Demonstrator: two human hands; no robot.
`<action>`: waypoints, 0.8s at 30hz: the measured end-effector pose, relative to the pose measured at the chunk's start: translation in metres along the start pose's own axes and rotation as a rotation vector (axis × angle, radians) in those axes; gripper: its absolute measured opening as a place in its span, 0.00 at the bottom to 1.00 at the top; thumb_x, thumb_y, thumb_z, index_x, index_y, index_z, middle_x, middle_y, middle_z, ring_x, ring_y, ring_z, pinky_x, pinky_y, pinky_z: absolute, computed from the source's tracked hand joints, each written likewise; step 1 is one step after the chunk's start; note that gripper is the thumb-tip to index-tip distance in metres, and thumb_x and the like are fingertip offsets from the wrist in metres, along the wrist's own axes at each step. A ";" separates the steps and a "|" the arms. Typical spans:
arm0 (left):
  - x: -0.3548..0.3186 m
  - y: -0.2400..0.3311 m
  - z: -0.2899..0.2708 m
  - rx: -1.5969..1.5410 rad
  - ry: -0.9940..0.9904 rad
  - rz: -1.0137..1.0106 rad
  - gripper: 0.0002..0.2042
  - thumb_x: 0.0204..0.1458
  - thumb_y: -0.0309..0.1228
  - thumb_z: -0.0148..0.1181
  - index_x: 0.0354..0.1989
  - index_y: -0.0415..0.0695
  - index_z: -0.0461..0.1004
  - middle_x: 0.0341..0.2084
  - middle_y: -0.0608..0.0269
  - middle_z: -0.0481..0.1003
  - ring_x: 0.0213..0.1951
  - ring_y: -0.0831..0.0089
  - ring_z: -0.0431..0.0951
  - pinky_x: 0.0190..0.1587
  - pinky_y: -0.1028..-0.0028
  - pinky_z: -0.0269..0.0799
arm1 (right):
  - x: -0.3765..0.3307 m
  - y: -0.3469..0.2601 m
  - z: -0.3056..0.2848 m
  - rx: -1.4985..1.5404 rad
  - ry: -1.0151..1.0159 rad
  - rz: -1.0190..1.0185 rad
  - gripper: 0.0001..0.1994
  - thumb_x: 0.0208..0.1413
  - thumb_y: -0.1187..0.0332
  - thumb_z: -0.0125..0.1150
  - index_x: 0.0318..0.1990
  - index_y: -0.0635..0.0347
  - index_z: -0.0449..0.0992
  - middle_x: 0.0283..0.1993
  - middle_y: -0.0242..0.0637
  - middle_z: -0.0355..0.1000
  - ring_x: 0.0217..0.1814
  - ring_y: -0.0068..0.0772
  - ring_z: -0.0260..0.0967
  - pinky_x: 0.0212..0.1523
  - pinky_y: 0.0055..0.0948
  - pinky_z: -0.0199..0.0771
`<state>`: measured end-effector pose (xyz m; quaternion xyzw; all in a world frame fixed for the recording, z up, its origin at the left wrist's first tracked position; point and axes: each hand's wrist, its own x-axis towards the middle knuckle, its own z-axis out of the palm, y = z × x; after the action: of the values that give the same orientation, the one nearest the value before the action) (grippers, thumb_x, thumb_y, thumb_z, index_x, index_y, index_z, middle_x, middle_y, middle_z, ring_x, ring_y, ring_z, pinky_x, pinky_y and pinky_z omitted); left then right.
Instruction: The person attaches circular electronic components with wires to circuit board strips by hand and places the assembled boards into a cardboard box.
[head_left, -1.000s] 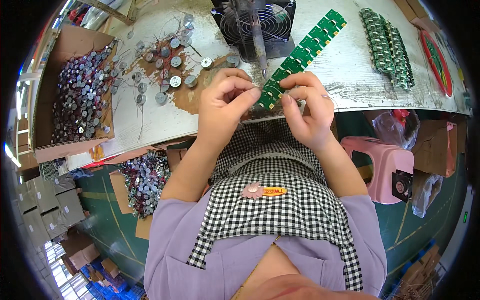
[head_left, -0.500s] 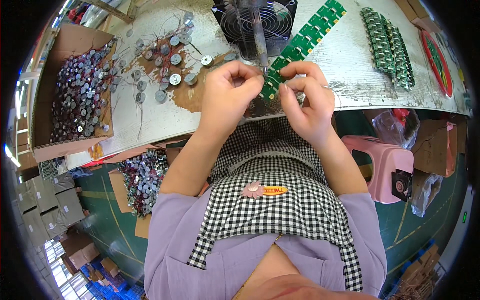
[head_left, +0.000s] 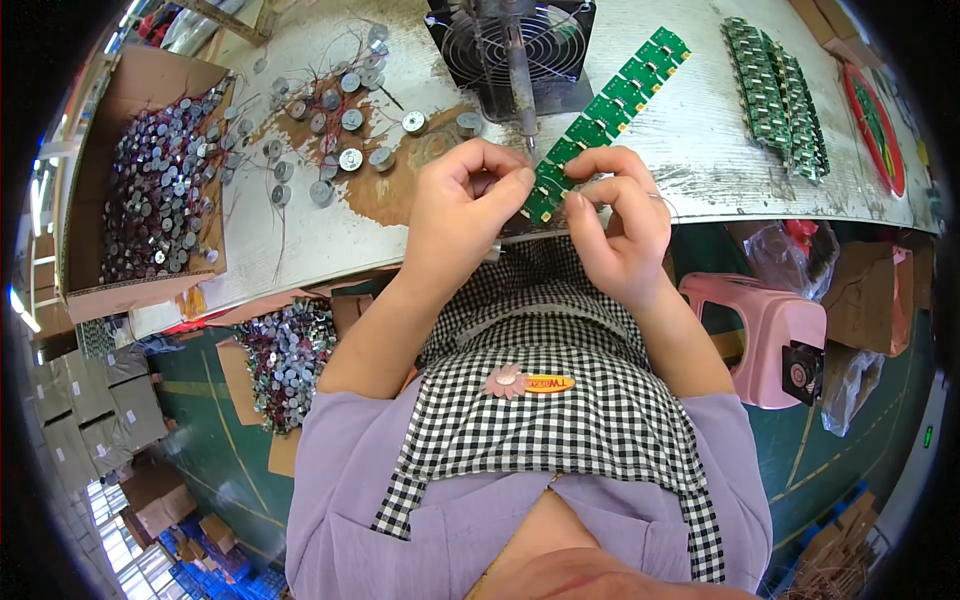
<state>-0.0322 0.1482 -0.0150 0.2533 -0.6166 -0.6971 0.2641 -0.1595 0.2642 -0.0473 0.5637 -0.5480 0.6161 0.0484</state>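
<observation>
A long strip of green circuit boards lies slantwise under the soldering iron, its near end between my hands. My left hand is closed in a pinch at the strip's left edge; what its fingertips hold is too small to make out. A small silver round motor shows just below that hand at the table's edge. My right hand grips the strip's right edge with thumb and fingers. The iron's tip points down at the strip, just above the fingertips.
Loose round motors with thin red wires lie on the left of the table, beside a cardboard box full of them. A black fan stands behind the iron. Stacked green boards and a red-rimmed tray are right.
The strip of circuit boards has shifted toward me, away from the iron's tip. Both hands have come slightly nearer with it, and the motor below my left hand shows more.
</observation>
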 end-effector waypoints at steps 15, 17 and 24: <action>0.006 -0.010 0.001 0.138 0.105 0.173 0.04 0.49 0.23 0.62 0.29 0.36 0.74 0.23 0.71 0.73 0.24 0.89 0.67 0.26 0.85 0.63 | 0.012 0.004 0.008 -0.052 0.011 -0.089 0.06 0.47 0.84 0.62 0.28 0.67 0.70 0.36 0.45 0.72 0.29 0.31 0.70 0.27 0.23 0.72; 0.004 -0.012 0.002 0.160 0.106 0.167 0.04 0.48 0.22 0.62 0.28 0.37 0.74 0.22 0.72 0.73 0.23 0.90 0.66 0.25 0.85 0.62 | 0.008 0.002 0.009 -0.023 0.011 -0.077 0.06 0.46 0.84 0.62 0.28 0.67 0.70 0.36 0.45 0.72 0.30 0.31 0.69 0.27 0.23 0.72; 0.002 -0.011 0.003 0.172 0.080 0.183 0.04 0.46 0.21 0.62 0.26 0.37 0.73 0.21 0.71 0.73 0.22 0.89 0.66 0.24 0.85 0.62 | -0.001 -0.001 0.007 0.012 0.117 0.114 0.05 0.49 0.82 0.62 0.31 0.67 0.71 0.38 0.44 0.71 0.31 0.29 0.69 0.28 0.20 0.70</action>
<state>-0.0368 0.1503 -0.0257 0.2453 -0.6836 -0.6041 0.3281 -0.1537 0.2600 -0.0493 0.4949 -0.5718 0.6530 0.0419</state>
